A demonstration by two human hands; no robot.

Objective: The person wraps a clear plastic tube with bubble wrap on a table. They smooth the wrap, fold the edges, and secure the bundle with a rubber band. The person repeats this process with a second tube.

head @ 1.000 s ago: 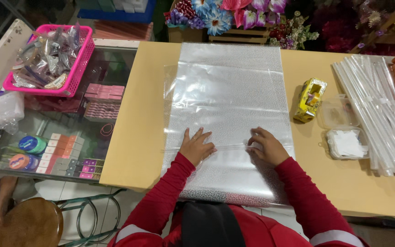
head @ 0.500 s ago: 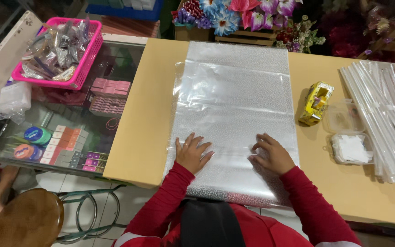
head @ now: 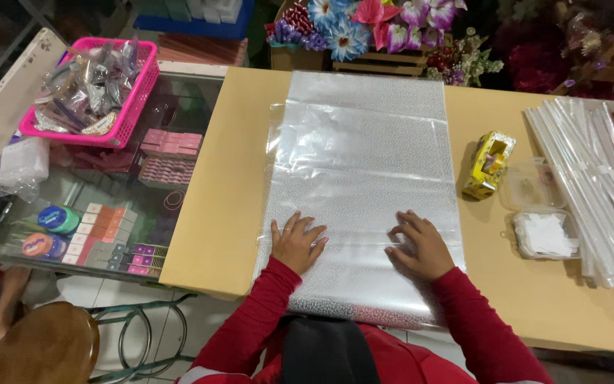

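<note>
Clear plastic sheet (head: pixel 364 178) runs lengthwise from the tabletop's (head: pixel 229 213) near edge to its far edge, left hand (head: pixel 297 242) and right hand (head: pixel 416 244) spread flat on its near end.

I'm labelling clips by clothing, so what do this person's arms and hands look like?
Both arms are in long red sleeves reaching the wrists. The left hand and right hand are bare, without gloves. A thin ring sits on one left finger; no watch shows.
</note>
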